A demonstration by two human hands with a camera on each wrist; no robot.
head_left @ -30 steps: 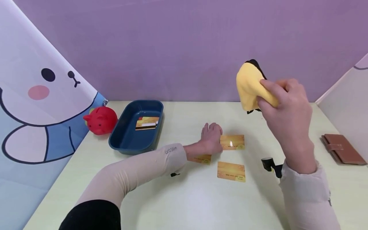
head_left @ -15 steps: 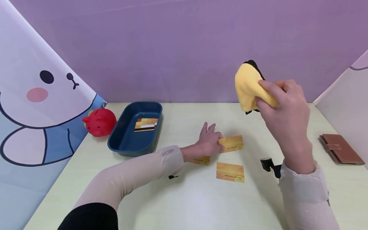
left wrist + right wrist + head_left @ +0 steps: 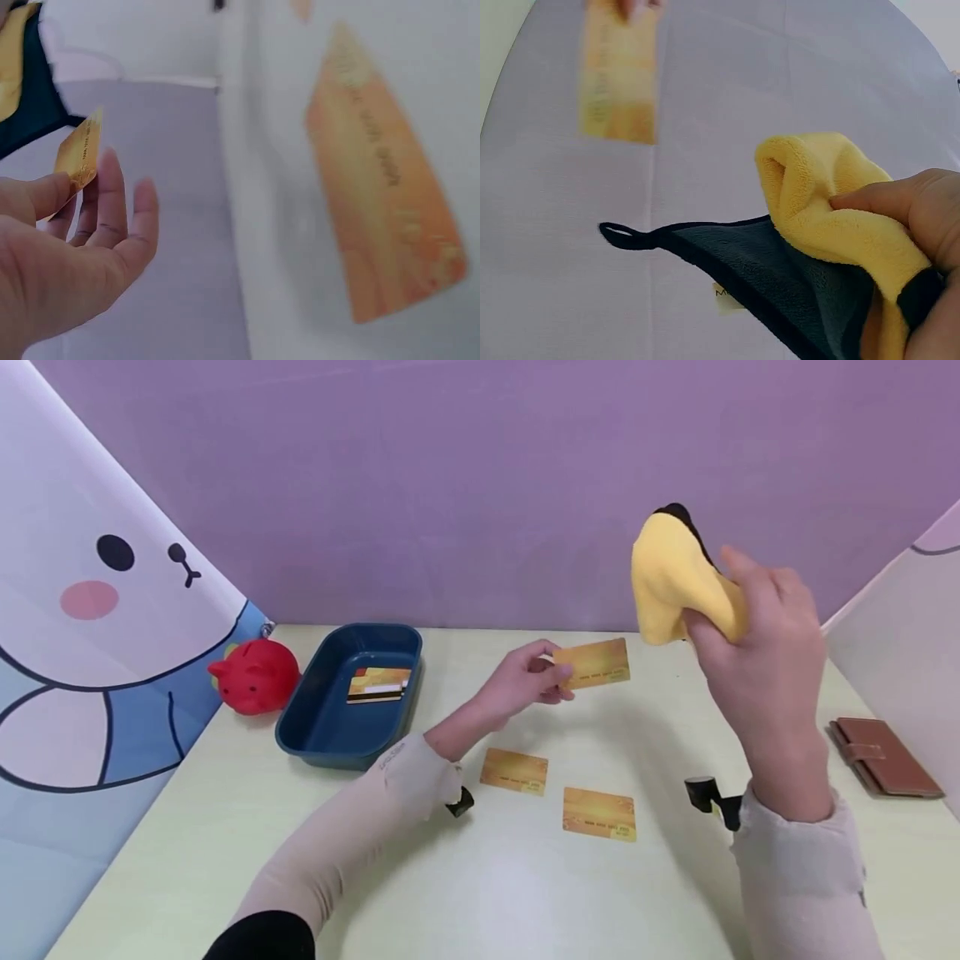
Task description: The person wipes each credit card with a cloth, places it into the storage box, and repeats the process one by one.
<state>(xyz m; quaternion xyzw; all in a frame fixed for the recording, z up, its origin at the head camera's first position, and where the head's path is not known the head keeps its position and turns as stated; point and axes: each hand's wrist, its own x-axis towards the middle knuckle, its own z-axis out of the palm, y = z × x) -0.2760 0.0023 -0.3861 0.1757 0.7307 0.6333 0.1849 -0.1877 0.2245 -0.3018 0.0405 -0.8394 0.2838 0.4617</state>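
Observation:
Raised above the table, my left hand (image 3: 525, 681) pinches a golden bank card (image 3: 596, 663) by its left end between thumb and fingers. In the left wrist view the card (image 3: 78, 156) is seen at a slant, with the other fingers spread loosely. My right hand (image 3: 772, 652) grips a yellow cloth (image 3: 667, 581) in the air, to the right of the card. The right wrist view shows the cloth's dark grey side (image 3: 780, 259) and a hanging loop (image 3: 626, 236). Two more golden cards, one on the left (image 3: 514, 771) and one on the right (image 3: 599, 815), lie flat on the table.
At the left stands a blue tray (image 3: 408, 727) with several cards (image 3: 377, 685) inside. A red piggy bank (image 3: 257, 677) sits beside it. A brown wallet (image 3: 888, 757) lies at the right. The purple backdrop (image 3: 450, 502) rises behind the table.
My left hand has lifted the card off the table, up and toward the cloth. The left card on the table is now uncovered. The cloth has shifted slightly right.

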